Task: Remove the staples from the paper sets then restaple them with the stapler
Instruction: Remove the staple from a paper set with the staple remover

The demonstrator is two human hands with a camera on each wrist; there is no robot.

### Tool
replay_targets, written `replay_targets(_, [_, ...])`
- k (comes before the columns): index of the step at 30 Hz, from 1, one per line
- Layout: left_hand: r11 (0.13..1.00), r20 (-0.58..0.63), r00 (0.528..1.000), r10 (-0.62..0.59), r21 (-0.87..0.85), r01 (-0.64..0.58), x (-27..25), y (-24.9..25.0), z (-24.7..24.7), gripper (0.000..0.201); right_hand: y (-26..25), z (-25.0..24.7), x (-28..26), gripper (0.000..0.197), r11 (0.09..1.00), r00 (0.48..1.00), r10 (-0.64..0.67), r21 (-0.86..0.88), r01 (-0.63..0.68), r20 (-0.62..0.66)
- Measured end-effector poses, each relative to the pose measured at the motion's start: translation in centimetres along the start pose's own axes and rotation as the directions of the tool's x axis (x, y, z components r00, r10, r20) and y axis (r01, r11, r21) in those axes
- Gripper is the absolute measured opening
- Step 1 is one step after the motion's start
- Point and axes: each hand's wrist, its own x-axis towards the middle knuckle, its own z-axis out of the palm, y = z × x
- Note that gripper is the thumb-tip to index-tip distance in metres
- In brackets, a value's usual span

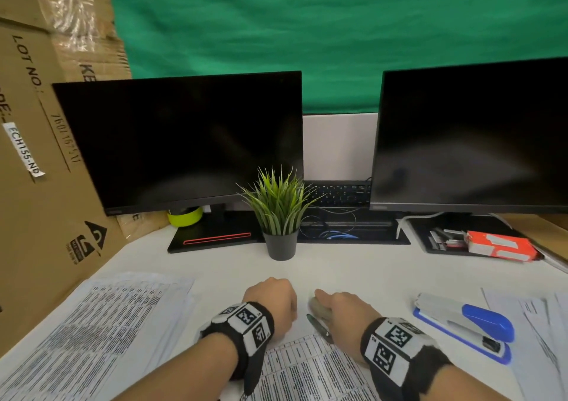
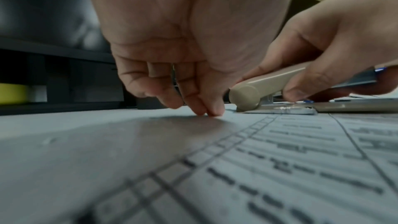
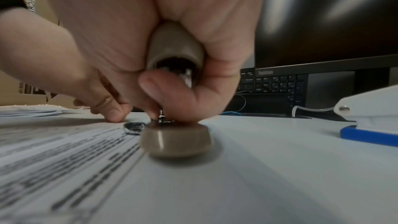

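A printed paper set (image 1: 307, 367) lies on the white desk in front of me. My right hand (image 1: 341, 305) grips a beige staple remover (image 1: 319, 308) at the set's top corner. The left wrist view shows the remover (image 2: 258, 88) with its metal blade (image 2: 280, 110) flat on the paper (image 2: 280, 159). In the right wrist view my thumb and fingers wrap the remover's handle (image 3: 174, 48). My left hand (image 1: 273, 302) sits just left of it, fingers curled, fingertips (image 2: 206, 111) pressing the sheet down. The blue and white stapler (image 1: 470, 320) lies to the right, untouched.
More printed sheets lie at the left (image 1: 92, 324) and at the far right (image 1: 541, 324). A potted plant (image 1: 281, 244) stands behind my hands, before two dark monitors. A red box (image 1: 501, 245) sits at the back right. Cardboard boxes (image 1: 37, 185) wall the left side.
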Motion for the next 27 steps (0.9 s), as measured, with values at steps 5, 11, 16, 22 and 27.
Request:
replay_targets(5, [0.998, 0.065, 0.998, 0.006, -0.056, -0.002, 0.1, 0.3, -0.3, 0.025, -0.3, 0.5, 0.0, 0.017, 1.0, 0.999, -0.003, -0.009, 0.003, -0.032])
replay_targets(11, [0.942, 0.078, 0.994, 0.075, -0.333, -0.045, -0.8, -2.2, 0.1, 0.031, -0.5, 1.0, 0.2, 0.025, 0.998, 0.997, 0.057, 0.012, -0.057, -0.052])
replay_targets(16, [0.972, 0.054, 0.998, -0.035, -0.229, 0.046, -5.4, -9.2, -2.1, 0.033, -0.8, 0.1, 0.3, 0.044, 0.996, 0.997, 0.066, -0.07, -0.063, 0.04])
replay_targets(22, [0.927, 0.348, 0.861, -0.371, 0.083, 0.366, -18.2, -19.6, -5.6, 0.021, -2.1, -1.2, 0.1, 0.06, 0.978, 0.991, 0.124, -0.177, -0.113, 0.052])
replay_targets(27, [0.747, 0.262, 0.701, -0.663, 0.29, 0.598, -26.1, -25.1, -4.2, 0.011, -2.4, -0.9, -0.4, 0.051, 0.977, 0.993, 0.116, -0.182, -0.112, 0.012])
